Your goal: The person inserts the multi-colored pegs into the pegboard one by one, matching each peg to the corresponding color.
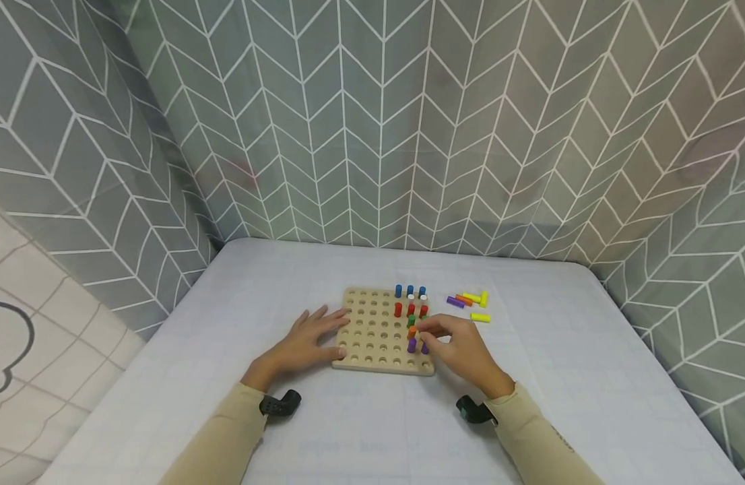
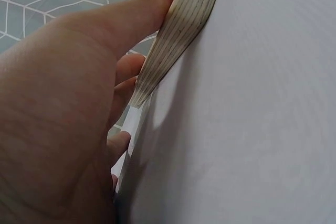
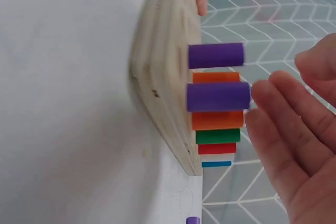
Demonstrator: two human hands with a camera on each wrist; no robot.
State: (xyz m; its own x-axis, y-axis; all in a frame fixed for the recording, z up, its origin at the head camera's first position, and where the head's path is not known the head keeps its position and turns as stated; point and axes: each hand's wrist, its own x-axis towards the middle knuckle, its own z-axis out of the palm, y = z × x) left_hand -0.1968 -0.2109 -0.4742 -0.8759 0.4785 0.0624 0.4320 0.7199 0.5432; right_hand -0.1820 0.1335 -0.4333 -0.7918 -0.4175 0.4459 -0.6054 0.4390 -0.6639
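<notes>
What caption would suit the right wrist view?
Open right hand beside coloured pegs standing in a wooden board.

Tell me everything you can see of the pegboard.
The pegboard looks like pale wood, squarish, with a layered edge, rounded corners and a grid of round holes. It lies flat on the white tabletop. Blue, white, red, green, orange and purple pegs stand upright toward its right; many holes are bare. The left hand's grip touches its left side.
</notes>
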